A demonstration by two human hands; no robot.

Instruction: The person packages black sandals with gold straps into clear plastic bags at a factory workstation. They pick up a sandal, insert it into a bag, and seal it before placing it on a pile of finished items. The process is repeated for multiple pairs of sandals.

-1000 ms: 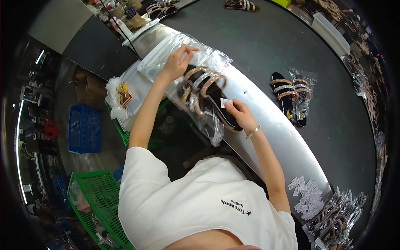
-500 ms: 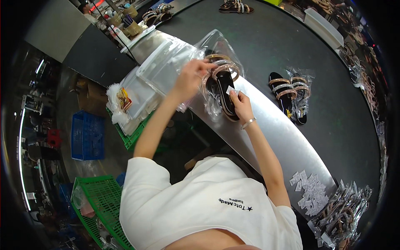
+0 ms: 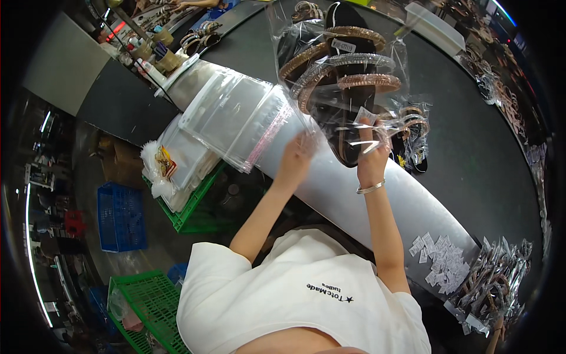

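Note:
A pair of black flat sandals (image 3: 359,61) with glittery gold, silver and copper straps is raised above the counter inside a clear plastic bag (image 3: 398,56). My right hand (image 3: 372,159) grips the heel end of one sandal, with film around the fingers. A small white label (image 3: 364,115) shows by the thumb, and another tag sits on the footbed near the top strap. My left hand (image 3: 296,158) is beside the bag's lower left edge. Motion smears its fingers, so its hold on the film is unclear.
Flat clear bags (image 3: 227,115) lie stacked at left above a green crate (image 3: 191,206). Another bagged sandal pair (image 3: 417,127) lies behind my right hand on the dark surface (image 3: 471,159). Loose white labels (image 3: 439,259) and a heap of wrapped sandals (image 3: 492,283) are at the near right.
The sandals have gone from low over the metal edge to farther and higher, with the bag now around them. My left hand has moved down and right, from the straps to the bag's lower edge.

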